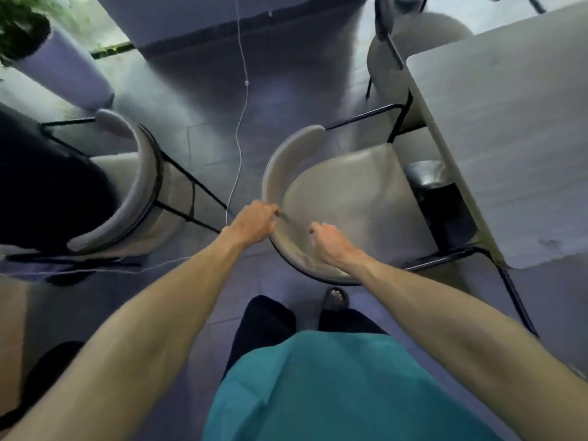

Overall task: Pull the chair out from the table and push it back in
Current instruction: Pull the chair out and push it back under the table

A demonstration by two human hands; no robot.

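Note:
A chair (343,202) with a cream seat, a curved padded backrest and a thin black frame stands in front of me, its seat mostly out from under the pale grey table (509,128) on the right. My left hand (254,222) grips the curved backrest on its left part, fingers curled over the top edge. My right hand (329,241) grips the same backrest nearer its middle, knuckles up. Both arms reach forward over my teal shirt and dark trousers.
A second matching chair (140,186) stands at left with a person in dark clothes (47,186) sitting in it. A third chair (413,39) sits at the table's far side. A white cable (241,116) hangs down the middle. A planter (60,65) is at top left. Grey floor tiles lie between the chairs.

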